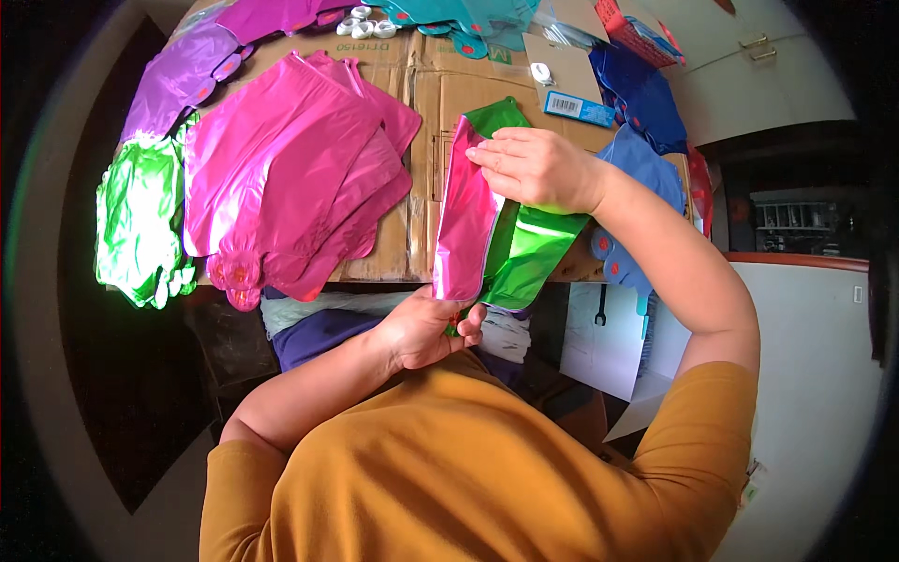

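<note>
A shiny pink foil piece (461,248) and a shiny green foil piece (532,258) hang side by side, partly overlapping, over the near edge of the cardboard. My left hand (426,330) pinches their lower end, with a bit of green and red showing between its fingers. My right hand (538,170) lies across the upper part. Its fingers are together and bent onto the pink foil, and its thumb is hidden. To the left lies a fanned pile of pink foil pieces (290,159) with a flower-shaped end (237,272).
Flattened cardboard (426,84) covers the table. Around its edge lie bright green (140,220), purple (183,80), teal (496,23), dark blue (641,98) and lighter blue (646,173) foil pieces. White rolls (361,25) and a small blue box (579,108) sit at the back.
</note>
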Tool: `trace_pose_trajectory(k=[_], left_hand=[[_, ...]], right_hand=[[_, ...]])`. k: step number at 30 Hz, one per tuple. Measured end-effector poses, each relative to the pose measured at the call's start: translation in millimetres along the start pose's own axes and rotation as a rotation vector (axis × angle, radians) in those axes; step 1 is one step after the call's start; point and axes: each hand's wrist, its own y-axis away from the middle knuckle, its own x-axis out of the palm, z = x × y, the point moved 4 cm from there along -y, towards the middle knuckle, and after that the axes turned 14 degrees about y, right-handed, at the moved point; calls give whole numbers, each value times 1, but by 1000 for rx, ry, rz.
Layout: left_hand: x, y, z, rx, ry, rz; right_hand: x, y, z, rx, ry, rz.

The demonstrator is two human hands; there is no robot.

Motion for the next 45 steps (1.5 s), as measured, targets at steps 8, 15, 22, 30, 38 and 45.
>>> trace_pose_trajectory(k=[8, 15, 22, 30, 38, 45], left_hand=[[1, 1, 3, 6, 15, 2], [1, 3, 5, 6, 14, 19], [2, 4, 5, -12, 45, 8], [12, 6, 0, -3, 36, 21], [11, -1, 9, 35, 225, -38], [9, -2, 8, 51, 194, -43]], right_hand=[[4, 0, -3, -9, -32, -22], [7, 1, -1, -1, -37, -43], [6, 1, -1, -4, -42, -41], [9, 3, -7, -12, -54, -38], [11, -7, -16, -51, 29, -71], [12, -6, -15, -61, 37, -68]])
